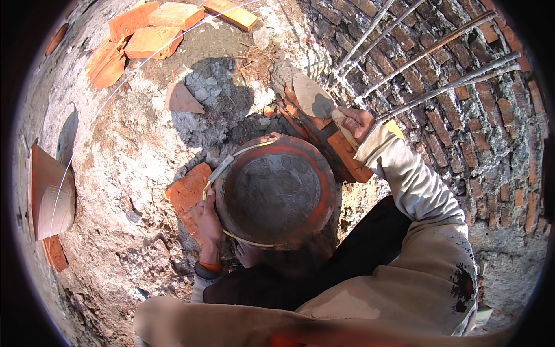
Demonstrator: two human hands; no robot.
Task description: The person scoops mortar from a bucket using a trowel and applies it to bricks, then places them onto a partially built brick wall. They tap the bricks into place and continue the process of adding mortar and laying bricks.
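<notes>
My right hand (pixel 356 124) is closed round the wooden handle of a trowel (pixel 306 89). The trowel's pointed blade is tilted up and away to the left, with a dark wet patch of mortar near the handle. Between my legs stands a round bucket (pixel 329 191) with a red-stained rim, holding grey mortar (pixel 274 188). At its left side my left hand (pixel 208 222) grips the edge, by the wire handle (pixel 222 169) that lies round the rim. Some of those fingers are hidden against the bucket. Beside this hand lies an orange brick (pixel 188 196).
Several orange bricks (pixel 153 41) are heaped at the far left. A thin white string (pixel 121 84) crosses the left side. Steel bars (pixel 428 55) jut over a brick wall (pixel 491 115) at right. Another bucket (pixel 55 194) stands far left. Brick pieces (pixel 350 156) lie below my right hand.
</notes>
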